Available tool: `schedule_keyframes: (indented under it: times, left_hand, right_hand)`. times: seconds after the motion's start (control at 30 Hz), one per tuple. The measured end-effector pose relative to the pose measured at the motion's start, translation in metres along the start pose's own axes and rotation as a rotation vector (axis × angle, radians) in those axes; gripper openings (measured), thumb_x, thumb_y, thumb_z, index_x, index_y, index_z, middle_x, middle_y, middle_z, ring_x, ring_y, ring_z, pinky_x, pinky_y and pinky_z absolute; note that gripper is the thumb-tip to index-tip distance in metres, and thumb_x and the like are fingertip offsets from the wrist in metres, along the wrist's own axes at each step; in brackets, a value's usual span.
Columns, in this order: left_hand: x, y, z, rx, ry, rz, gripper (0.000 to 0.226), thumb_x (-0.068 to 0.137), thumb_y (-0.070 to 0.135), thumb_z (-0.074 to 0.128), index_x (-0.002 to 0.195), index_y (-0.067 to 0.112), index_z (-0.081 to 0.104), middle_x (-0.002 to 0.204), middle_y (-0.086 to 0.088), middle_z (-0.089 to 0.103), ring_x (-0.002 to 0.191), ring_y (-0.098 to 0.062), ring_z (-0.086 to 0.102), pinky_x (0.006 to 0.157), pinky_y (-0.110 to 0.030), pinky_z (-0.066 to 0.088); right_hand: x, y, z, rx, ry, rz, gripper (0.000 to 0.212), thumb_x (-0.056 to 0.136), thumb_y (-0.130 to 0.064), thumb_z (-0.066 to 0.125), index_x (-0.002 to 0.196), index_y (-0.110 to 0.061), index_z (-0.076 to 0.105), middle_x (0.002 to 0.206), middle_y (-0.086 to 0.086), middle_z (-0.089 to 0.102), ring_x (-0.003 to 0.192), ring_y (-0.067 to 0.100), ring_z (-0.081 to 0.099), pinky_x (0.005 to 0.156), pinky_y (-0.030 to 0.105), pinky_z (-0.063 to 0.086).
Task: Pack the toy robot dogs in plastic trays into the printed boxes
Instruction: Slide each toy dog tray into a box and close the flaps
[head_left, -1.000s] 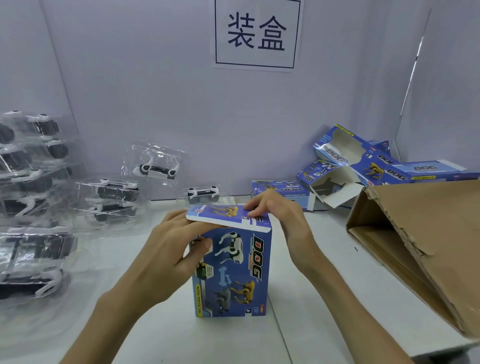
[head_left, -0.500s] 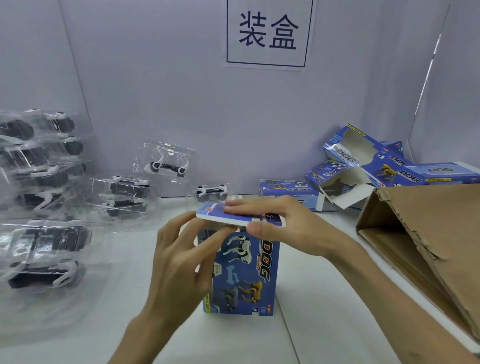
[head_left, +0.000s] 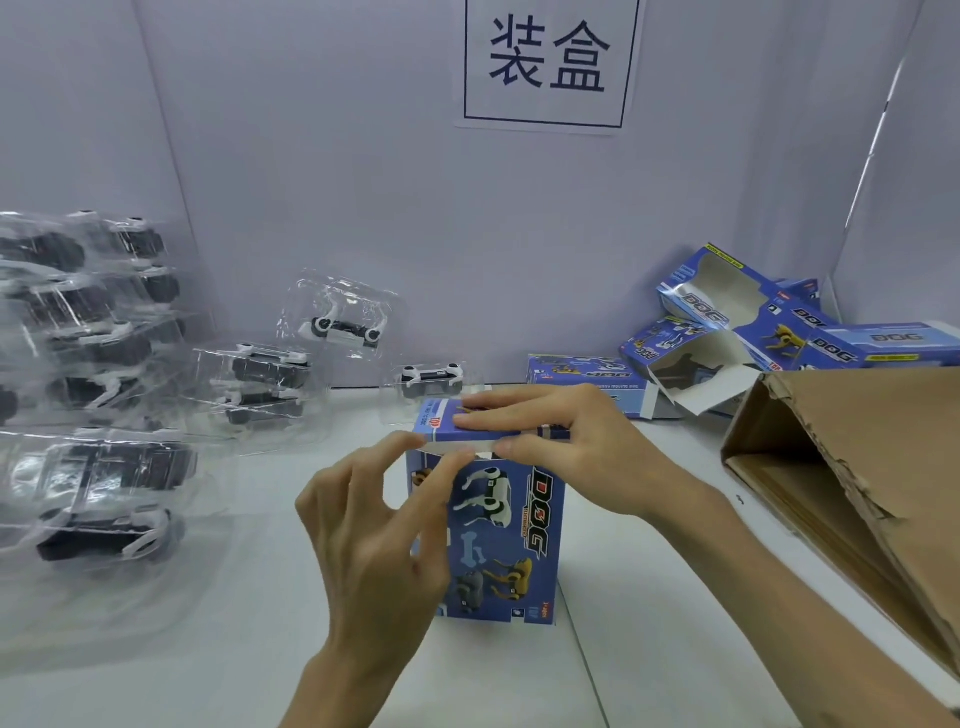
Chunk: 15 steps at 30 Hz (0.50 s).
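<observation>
A blue printed DOG box (head_left: 501, 545) stands upright on the white table (head_left: 208, 623) in the middle. Its top flap (head_left: 441, 422) is folded down over the opening. My right hand (head_left: 571, 441) lies across that flap with straight fingers on top and the thumb against its front edge. My left hand (head_left: 374, 540) is in front of the box's left side, two fingertips touching the flap's front lip. Toy robot dogs in clear plastic trays (head_left: 104, 467) are piled at the left; whatever is inside the upright box is hidden.
More trayed dogs lean on the back wall (head_left: 340, 322) and lie behind the box (head_left: 431, 379). Several open printed boxes (head_left: 727, 312) are heaped at the back right. A torn brown carton (head_left: 857, 467) lies on its side at the right.
My left hand has let go of the box's side and its fingertips now touch the flap's front lip. My right hand stays flat on the flap, which sits lower over the opening.
</observation>
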<state>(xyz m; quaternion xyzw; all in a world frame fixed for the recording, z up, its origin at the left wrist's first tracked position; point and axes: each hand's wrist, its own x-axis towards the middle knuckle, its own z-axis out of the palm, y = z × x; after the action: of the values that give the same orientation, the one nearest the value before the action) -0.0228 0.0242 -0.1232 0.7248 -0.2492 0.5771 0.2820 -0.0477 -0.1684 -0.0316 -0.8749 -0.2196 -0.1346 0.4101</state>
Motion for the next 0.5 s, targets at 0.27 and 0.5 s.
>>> schedule_keyframes:
  times: [0.27,0.5]
  left_hand:
    - [0.004,0.000,-0.003,-0.179,-0.075,-0.028,0.031,0.105,0.029,0.047,0.116,0.019,0.075,0.123,-0.005,0.054,0.112,-0.024,0.048,0.097,-0.022,0.036]
    - [0.015,-0.009,-0.002,-0.193,-0.094,0.053,0.025,0.095,0.015,0.058,0.111,0.020,0.076,0.124,-0.003,0.062,0.115,-0.023,0.051,0.093,-0.036,0.039]
  right_hand:
    - [-0.005,-0.010,-0.001,-0.231,-0.082,-0.009,0.038,0.093,-0.048,0.043,0.126,-0.060,0.055,0.143,-0.036,0.046,0.135,-0.011,0.037,0.108,0.033,0.044]
    - [-0.006,-0.026,-0.003,-0.413,-0.196,0.018,0.054,0.092,-0.034,0.035,0.142,-0.053,0.045,0.153,-0.031,0.035,0.141,-0.002,0.032,0.116,0.040,0.033]
